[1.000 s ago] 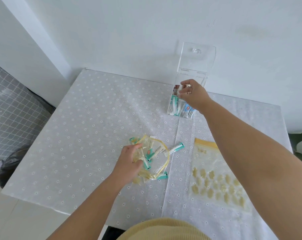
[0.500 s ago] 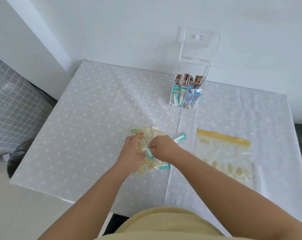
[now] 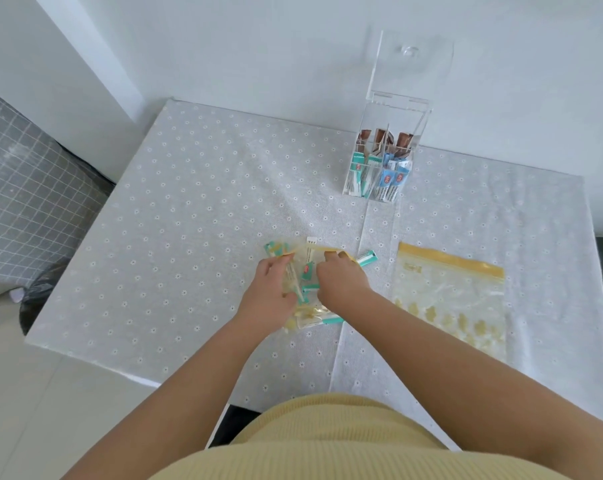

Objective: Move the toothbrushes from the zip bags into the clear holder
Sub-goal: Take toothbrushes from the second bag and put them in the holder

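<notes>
A yellow-edged zip bag (image 3: pixel 305 268) holding several wrapped teal toothbrushes lies mid-table. My left hand (image 3: pixel 269 296) grips its left side. My right hand (image 3: pixel 340 282) is closed at the bag's mouth, fingers among the wrapped toothbrushes; what it grips is hidden. One wrapped toothbrush (image 3: pixel 366 258) lies loose on the table just right of that hand. The clear holder (image 3: pixel 385 157) stands at the back with its lid up, packed with teal, blue and brown packets.
A second zip bag (image 3: pixel 450 299), flat with a yellow strip, lies to the right. The table (image 3: pixel 189 209) has a dotted white cloth and ends at the wall behind. A grey checked surface and a black bag sit at the left.
My right hand left the holder, came back to the zip bag and now works at its mouth. My left hand kept its hold on the bag.
</notes>
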Demonstrator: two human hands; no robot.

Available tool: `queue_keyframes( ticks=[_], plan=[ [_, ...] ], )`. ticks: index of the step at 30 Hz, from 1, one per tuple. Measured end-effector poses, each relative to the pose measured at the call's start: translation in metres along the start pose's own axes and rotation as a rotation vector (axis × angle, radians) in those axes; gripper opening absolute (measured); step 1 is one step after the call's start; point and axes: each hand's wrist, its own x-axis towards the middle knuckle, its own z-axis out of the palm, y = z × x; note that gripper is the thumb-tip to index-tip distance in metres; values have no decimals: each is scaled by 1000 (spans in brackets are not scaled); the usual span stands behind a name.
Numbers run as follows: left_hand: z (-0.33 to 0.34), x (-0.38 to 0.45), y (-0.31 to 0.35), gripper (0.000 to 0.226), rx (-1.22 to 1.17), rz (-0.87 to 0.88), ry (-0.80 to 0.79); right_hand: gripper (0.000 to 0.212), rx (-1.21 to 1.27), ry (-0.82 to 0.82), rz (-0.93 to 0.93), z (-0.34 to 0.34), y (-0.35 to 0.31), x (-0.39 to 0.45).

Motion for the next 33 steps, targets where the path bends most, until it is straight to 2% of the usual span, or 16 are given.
queue_keyframes(
  ticks=[3,7,9,12,15,18,21,24,27,30,33],
  plan=[
    [1,-1,-1,69,-70,-4,4,13,230,-55,75,-4,-1,0],
    [2,0,-4,72,-225,-27,-7,21,668,-161,193,-5,-5,1],
    [3,0,-3,74,-330,-63,-17,22,676,-206,194,-6,-8,0],
    [4,0,-1,74,-448,-95,-17,43,548,-216,191,-5,-12,3],
    [4,0,-1,69,-515,-96,-1,46,567,-219,201,-1,-11,3],
    [5,-3,0,64,-553,-97,-6,41,705,-224,190,1,-6,-1],
    [8,-4,-1,62,-540,-85,-19,22,829,-263,176,2,-1,-5],
    [9,-5,-1,61,-481,-70,-32,14,848,-259,206,2,3,-5],
    [9,-5,0,67,-400,-41,-48,34,767,-185,223,-4,4,-2],
    [9,-2,3,70,-378,-29,-61,38,737,-147,238,-8,1,-3],
    [8,0,3,71,-365,-22,-51,19,1059,-220,355,-8,0,-4]
  ],
)
